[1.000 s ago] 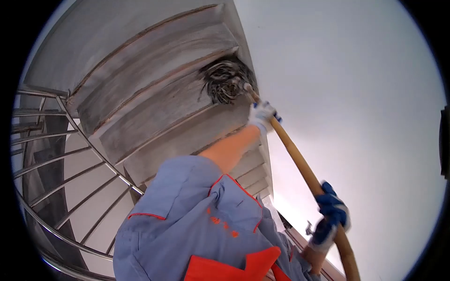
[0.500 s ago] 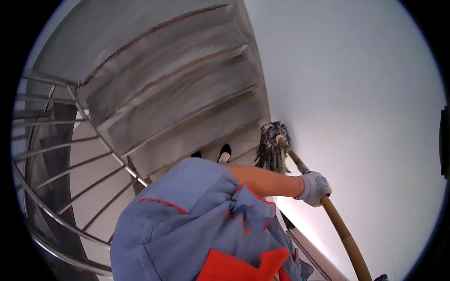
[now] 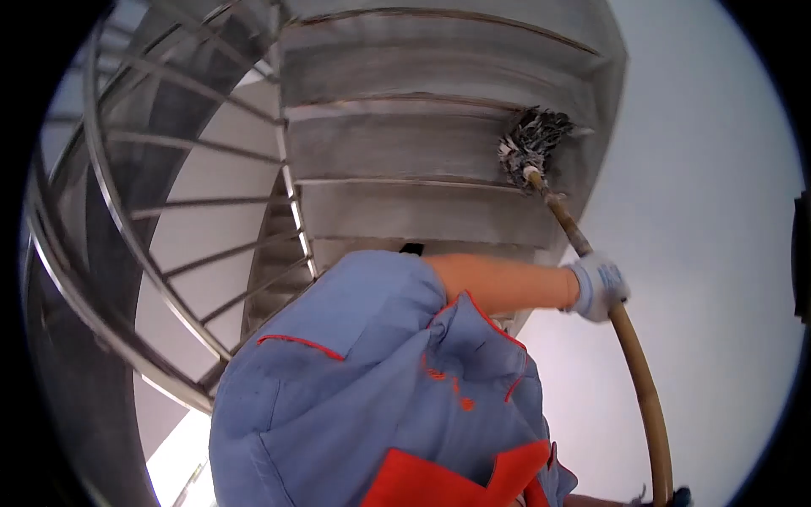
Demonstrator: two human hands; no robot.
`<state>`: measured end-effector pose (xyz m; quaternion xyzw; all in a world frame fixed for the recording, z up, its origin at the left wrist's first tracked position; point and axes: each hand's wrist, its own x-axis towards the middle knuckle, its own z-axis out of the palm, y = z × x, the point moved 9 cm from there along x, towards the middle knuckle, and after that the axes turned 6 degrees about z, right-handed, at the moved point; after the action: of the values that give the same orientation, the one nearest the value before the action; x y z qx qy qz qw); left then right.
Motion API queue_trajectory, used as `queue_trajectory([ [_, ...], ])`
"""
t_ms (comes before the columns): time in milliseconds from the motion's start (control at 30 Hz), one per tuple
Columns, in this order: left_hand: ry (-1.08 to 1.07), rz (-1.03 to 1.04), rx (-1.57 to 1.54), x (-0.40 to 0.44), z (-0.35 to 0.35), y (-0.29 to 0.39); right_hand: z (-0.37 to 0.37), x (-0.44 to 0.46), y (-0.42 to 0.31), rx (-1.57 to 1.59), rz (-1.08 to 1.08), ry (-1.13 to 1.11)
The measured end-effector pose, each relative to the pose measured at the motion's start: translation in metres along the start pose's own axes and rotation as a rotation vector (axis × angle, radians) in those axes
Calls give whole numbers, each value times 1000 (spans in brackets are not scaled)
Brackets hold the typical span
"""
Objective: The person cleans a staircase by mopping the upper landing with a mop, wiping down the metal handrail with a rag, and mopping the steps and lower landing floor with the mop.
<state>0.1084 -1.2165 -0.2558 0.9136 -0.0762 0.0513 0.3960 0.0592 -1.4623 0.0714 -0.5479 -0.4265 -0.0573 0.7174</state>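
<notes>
A mop head (image 3: pixel 534 145) of grey and dark strands lies on a stair step near the wall side. Its long wooden handle (image 3: pixel 639 380) runs down to the lower right. My left hand (image 3: pixel 600 287), in a white and blue glove, is closed round the upper part of this handle, with the arm stretched across to the right. At the bottom edge, my right hand (image 3: pixel 678 497) is mostly cut off; its dark blue glove fingers are at the lower part of the handle.
Curved grey stair steps (image 3: pixel 397 148) fill the upper middle. A metal railing (image 3: pixel 291 182) bends along the left, with more steps (image 3: pixel 274 253) visible below through its bars. A white wall (image 3: pixel 710 211) stands on the right. A dark shoe tip (image 3: pixel 411 249) shows beside the blue-grey clothing.
The mop head has moved off the upper steps, down beside the wall, then back up onto a step. My left hand shifted right and down, then slightly up. The view has turned.
</notes>
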Motion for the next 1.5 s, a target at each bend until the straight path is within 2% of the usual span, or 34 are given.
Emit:
queue_trajectory([
  [33,29,-84,24,-21,-9,-42,18,-1,39,-93,-12,187],
  [67,53,-139,49,-45,-14,-67,14,-10,61,-199,32,212],
  [133,233,-149,91,-99,-25,-121,29,-30,128,-261,248,-73],
  [167,360,-185,70,-129,-20,-160,84,-42,160,151,464,-231],
  [200,488,-220,47,-159,-23,-192,121,-55,181,274,520,-322],
  [233,314,-368,125,-178,-40,-204,121,-66,224,170,561,-203],
  [267,145,-500,200,-212,-62,-202,152,-80,239,221,566,-271],
  [300,215,-534,230,-242,-60,-221,168,-94,262,430,640,-413],
  [400,394,-676,316,-335,-58,-257,226,-136,309,390,830,-480],
  [433,345,-810,335,-365,-48,-269,243,-150,314,292,822,-537],
  [467,291,-938,351,-389,-33,-284,251,-167,328,265,968,-533],
  [500,366,-1002,341,-411,-15,-295,258,-178,336,173,999,-597],
  [533,443,-1065,331,-427,-3,-301,267,-190,342,240,945,-637],
  [633,362,-1198,252,-431,8,-310,269,-185,345,196,933,-687],
  [733,460,-1121,149,-401,15,-301,253,-154,333,89,895,-659],
  [833,541,-1048,284,-334,14,-255,204,-112,319,102,902,-533],
  [933,501,-966,170,-257,41,-243,143,-86,307,22,849,-490],
  [1067,653,-723,170,-152,44,-189,85,-46,243,-136,722,-397],
  [1133,649,-605,83,-99,57,-177,60,-33,217,-245,654,-327],
  [1167,617,-577,94,-70,100,-203,20,-53,255,-251,668,-256],
  [1200,634,-521,69,-39,111,-202,5,-51,250,-301,641,-211],
  [1233,650,-446,-102,-12,135,-209,0,-49,234,-344,603,-186],
  [1267,646,-376,-262,13,189,-231,-13,-64,232,-397,593,-149],
  [1333,457,-321,-427,80,261,-232,-40,-76,234,-551,617,-306],
  [1400,152,-118,63,111,211,-139,-46,-69,202,-675,477,-46],
  [1467,6,116,97,151,233,-70,-96,-62,159,-646,346,-36],
  [1500,-97,89,-66,159,254,-45,-122,-56,127,-635,274,-34],
])
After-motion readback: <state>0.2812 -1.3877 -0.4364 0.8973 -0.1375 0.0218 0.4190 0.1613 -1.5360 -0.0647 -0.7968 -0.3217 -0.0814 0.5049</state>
